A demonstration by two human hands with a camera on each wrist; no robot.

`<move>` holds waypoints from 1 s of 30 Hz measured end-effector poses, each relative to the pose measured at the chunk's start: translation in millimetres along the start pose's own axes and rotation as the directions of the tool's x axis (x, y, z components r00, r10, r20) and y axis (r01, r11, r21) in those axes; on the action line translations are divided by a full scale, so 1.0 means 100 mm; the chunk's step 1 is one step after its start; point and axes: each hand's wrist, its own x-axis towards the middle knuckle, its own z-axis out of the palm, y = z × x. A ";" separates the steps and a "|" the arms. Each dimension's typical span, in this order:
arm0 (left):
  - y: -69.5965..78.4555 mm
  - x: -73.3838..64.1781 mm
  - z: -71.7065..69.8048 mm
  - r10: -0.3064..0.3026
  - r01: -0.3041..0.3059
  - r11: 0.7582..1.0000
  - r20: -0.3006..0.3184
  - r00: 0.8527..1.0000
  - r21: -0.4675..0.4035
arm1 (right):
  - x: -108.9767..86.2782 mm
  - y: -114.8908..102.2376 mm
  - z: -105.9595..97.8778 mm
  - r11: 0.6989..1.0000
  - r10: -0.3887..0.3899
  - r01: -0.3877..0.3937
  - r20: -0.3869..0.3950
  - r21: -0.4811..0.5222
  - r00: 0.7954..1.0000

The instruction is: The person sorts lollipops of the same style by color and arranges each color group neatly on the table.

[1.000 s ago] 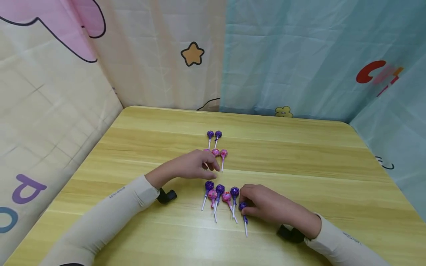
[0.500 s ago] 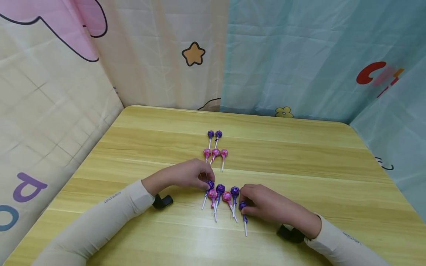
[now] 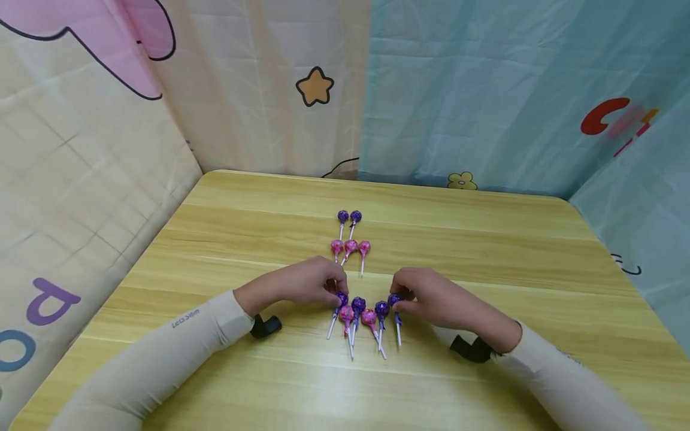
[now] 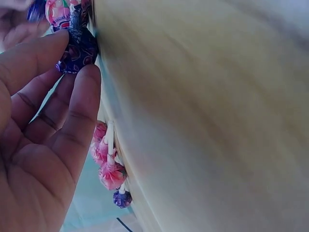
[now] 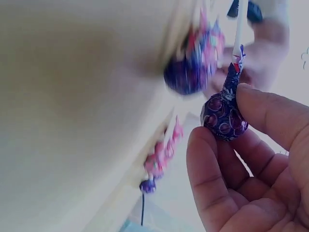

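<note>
My left hand pinches the purple-wrapped head of a lollipop at the left end of the near row, its stick slanting toward me. At the row's right end, my right hand holds another purple lollipop between thumb and fingers; the right wrist view shows it apart from the tabletop. Between the hands lie a pink lollipop, a purple one, a second pink one and a second purple one. Some of their sticks cross.
Farther back on the wooden table are three pink lollipops side by side. Behind them lie two purple lollipops. Patterned curtains hang along the table's back and sides.
My left hand has come down toward me from near the pink lollipops and now grips the leftmost purple one. My right hand has carried its purple lollipop away from me, level with the row.
</note>
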 end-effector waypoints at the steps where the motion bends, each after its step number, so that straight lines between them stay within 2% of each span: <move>1: 0.00 0.00 0.00 -0.005 0.005 1.000 -0.002 1.000 0.001 | 0.05 0.02 -0.04 1.000 0.000 0.000 -0.009 -0.001 1.000; 6: -0.01 0.00 0.00 -0.029 0.029 1.000 -0.012 1.000 0.004 | 0.36 0.15 -0.24 0.999 0.028 -0.027 -0.055 0.025 0.998; 16: 0.02 -0.02 0.00 -0.056 0.056 0.998 -0.015 0.998 -0.008 | 0.97 0.50 -0.48 0.975 0.183 -0.168 -0.099 0.147 0.978; 25: 0.03 -0.02 0.00 -0.031 0.031 0.999 -0.004 1.000 0.022 | 1.47 0.82 -0.50 0.936 0.277 -0.245 -0.100 0.251 0.956; 30: 0.06 -0.01 0.00 -0.026 0.026 0.999 0.001 1.000 0.024 | 1.64 0.90 -0.46 0.905 0.340 -0.302 -0.084 0.301 0.937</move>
